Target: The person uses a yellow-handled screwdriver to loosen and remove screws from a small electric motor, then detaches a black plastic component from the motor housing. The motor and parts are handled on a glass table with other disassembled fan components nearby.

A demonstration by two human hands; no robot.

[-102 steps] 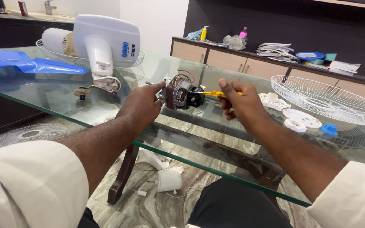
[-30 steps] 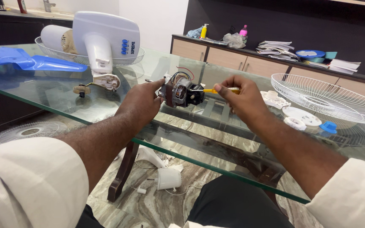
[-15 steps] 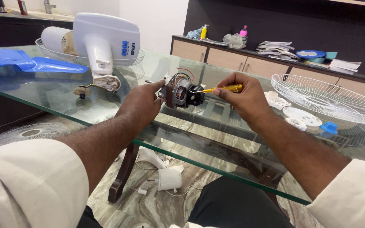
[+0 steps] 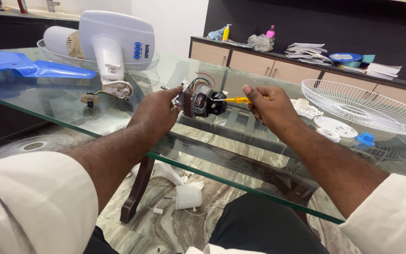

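My left hand (image 4: pixel 158 112) grips a small fan motor (image 4: pixel 200 101) with copper windings and red and black wires, held just above the glass table (image 4: pixel 71 106). My right hand (image 4: pixel 269 109) holds a yellow-handled screwdriver (image 4: pixel 237 99) whose tip points left into the motor's black end. Both forearms reach out from white sleeves.
A white fan housing (image 4: pixel 113 44) lies in a wire guard at the back left, beside a blue fan blade (image 4: pixel 36 68). Another white wire guard (image 4: pixel 363 106), white plastic parts (image 4: pixel 334 127) and a blue cap (image 4: pixel 365 138) sit at the right. White fan pieces (image 4: pixel 186 195) lie on the floor below.
My right hand has shifted slightly, keeping the screwdriver against the motor. My left hand still holds the motor in the same place.
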